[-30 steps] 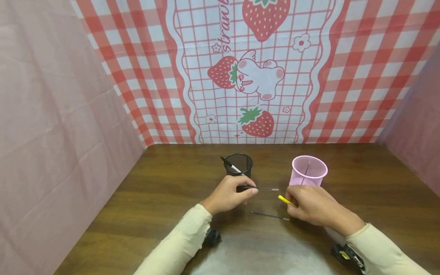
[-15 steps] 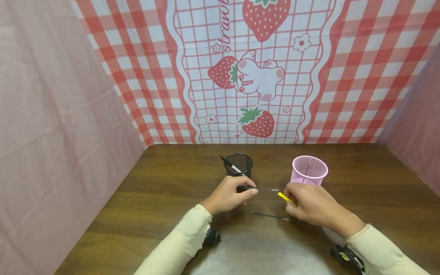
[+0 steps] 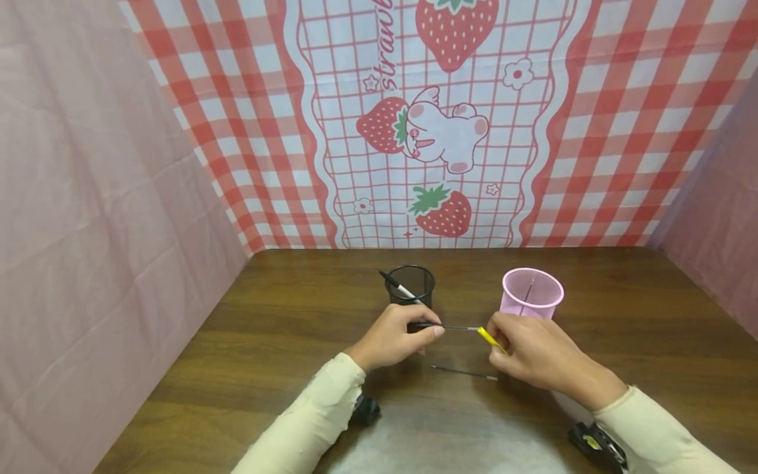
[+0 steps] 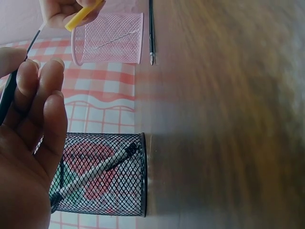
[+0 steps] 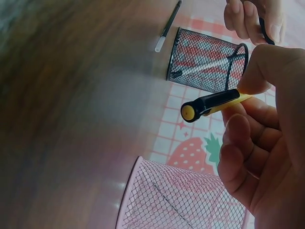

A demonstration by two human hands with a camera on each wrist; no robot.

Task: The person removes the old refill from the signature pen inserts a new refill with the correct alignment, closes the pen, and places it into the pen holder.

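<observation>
In the head view my left hand (image 3: 395,337) pinches a black pen section (image 3: 418,325) between thumb and forefinger. A thin dark refill (image 3: 458,327) with a pale end sticks out of it toward the right. My right hand (image 3: 535,347) holds a yellow pen barrel (image 3: 489,339), tilted, between thumb and fingers. The barrel's open end meets the refill's pale tip in the head view; whether the tip is inside I cannot tell. A black clip (image 5: 221,99) and a yellow end button (image 5: 188,112) show on the barrel in the right wrist view.
Behind my left hand stands a black mesh cup (image 3: 410,266) with a white pen (image 3: 405,290) inside. A pink mesh cup (image 3: 512,307) behind my right hand holds a thin refill (image 3: 527,296). Another refill (image 3: 464,373) lies on the wooden table (image 3: 237,368) before the hands.
My right hand has moved slightly up and left, bringing the yellow barrel's end up to the refill's tip. My left hand has stayed nearly still.
</observation>
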